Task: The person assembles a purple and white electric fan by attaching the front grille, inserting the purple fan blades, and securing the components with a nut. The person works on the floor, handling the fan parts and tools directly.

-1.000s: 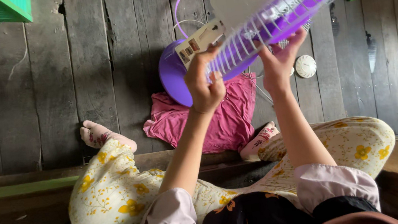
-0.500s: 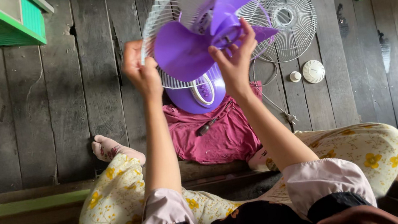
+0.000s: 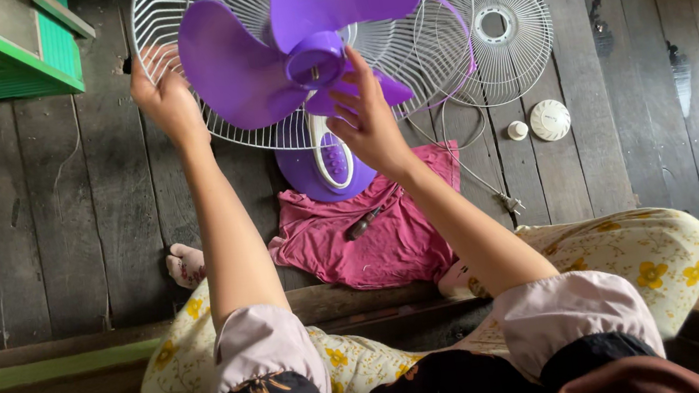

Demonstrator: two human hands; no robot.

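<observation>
I see purple fan blades [image 3: 295,43] against a white wire rear guard [image 3: 192,2]; the fan base [image 3: 319,169] is purple with a white oval panel. A second white wire guard [image 3: 496,27] lies far right. The cloth [image 3: 390,236] is pink-red. My trousers [image 3: 641,254] are cream with yellow flowers. The floor planks [image 3: 58,214] are dark grey; the frame [image 3: 4,61] far left is green.
</observation>
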